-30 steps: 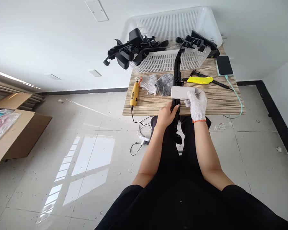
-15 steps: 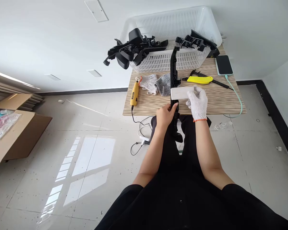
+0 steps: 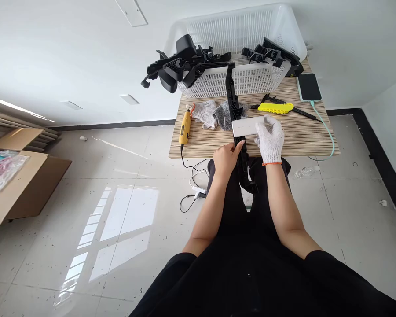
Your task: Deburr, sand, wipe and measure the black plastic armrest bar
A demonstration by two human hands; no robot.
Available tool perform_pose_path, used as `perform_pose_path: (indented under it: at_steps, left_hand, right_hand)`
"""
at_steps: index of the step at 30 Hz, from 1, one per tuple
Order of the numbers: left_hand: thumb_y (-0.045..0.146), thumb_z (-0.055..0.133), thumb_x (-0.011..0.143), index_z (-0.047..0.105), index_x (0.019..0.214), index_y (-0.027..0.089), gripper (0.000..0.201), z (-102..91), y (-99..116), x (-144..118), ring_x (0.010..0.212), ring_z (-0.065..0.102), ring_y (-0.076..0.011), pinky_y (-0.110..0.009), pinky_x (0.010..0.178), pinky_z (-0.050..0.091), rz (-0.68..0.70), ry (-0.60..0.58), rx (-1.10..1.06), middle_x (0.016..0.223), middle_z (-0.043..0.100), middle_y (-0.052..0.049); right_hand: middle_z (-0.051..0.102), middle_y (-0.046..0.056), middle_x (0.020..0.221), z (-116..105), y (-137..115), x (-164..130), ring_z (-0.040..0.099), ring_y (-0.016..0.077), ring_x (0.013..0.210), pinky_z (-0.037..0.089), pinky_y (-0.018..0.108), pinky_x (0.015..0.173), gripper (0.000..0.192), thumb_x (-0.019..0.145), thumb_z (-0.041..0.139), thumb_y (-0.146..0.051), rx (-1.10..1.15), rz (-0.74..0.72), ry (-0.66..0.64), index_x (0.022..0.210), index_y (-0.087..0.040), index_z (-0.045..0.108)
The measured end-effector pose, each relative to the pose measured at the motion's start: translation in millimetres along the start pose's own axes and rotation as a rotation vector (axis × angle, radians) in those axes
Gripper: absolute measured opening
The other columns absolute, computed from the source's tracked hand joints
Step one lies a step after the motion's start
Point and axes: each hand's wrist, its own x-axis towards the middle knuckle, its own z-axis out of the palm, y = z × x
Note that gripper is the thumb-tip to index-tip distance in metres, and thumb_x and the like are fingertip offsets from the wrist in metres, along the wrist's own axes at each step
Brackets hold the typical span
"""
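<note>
My bare left hand [image 3: 226, 159] grips a long black plastic part [image 3: 231, 93] near its middle, thumb lying across it. The part slants from the front of the basket down to between my knees. In a white knit glove with an orange cuff, my right hand [image 3: 271, 140] pinches one end of a flat white rectangular block [image 3: 246, 127]. The block's other end lies over the black part, just above my left thumb; whether it touches cannot be told. Beyond the part lies a grey glove [image 3: 222, 115], partly hidden behind it, beside a white glove [image 3: 205, 112].
A white slatted basket [image 3: 218, 86] at the back of the table [image 3: 204, 147] holds several black plastic parts [image 3: 180, 66]. A yellow corded rotary tool [image 3: 185, 127] lies left. To the right are a yellow-handled knife [image 3: 276, 108], a black caliper [image 3: 305, 113] and a phone [image 3: 309, 87] on a cable.
The black part has tilted, its upper end swinging left and its lower end right. The white block and my right hand have shifted slightly left. Both hands keep their grips.
</note>
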Motion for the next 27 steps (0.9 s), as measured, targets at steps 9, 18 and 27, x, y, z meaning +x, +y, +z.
perform_pose_path:
  at_steps: [9,18,27]
  left_hand:
    - [0.072,0.039,0.093,0.043,0.057,0.021,0.062,0.0,-1.6,-0.9,0.052,0.042,-0.0146,-0.030,0.059,0.021,0.040,-0.021,0.030,0.053,0.047,-0.001]
    - [0.072,0.037,0.094,0.049,0.061,0.022,0.061,-0.7,-0.9,-0.2,0.059,0.052,-0.0179,-0.031,0.060,0.022,0.037,-0.053,0.106,0.058,0.055,-0.004]
    - [0.071,0.042,0.093,0.051,0.061,0.022,0.059,-1.1,-1.0,-0.2,0.059,0.052,-0.0181,-0.031,0.060,0.021,0.034,-0.058,0.075,0.058,0.054,-0.004]
  right_hand:
    - [0.066,0.009,0.126,0.5,3.5,-1.7,0.071,0.0227,0.100,0.061,0.044,0.087,0.055,0.092,0.051,-0.052,-0.112,-0.163,-0.021,0.140,-0.025,0.053]
    - [0.068,0.008,0.114,1.1,5.3,1.0,0.070,0.0218,0.091,0.062,0.041,0.077,0.057,0.087,0.059,-0.053,-0.011,-0.037,-0.031,0.136,-0.024,0.054]
    - [0.069,0.007,0.114,-0.6,-3.2,-2.5,0.069,0.0203,0.092,0.062,0.038,0.078,0.052,0.081,0.068,-0.050,-0.024,-0.094,-0.004,0.125,-0.023,0.063]
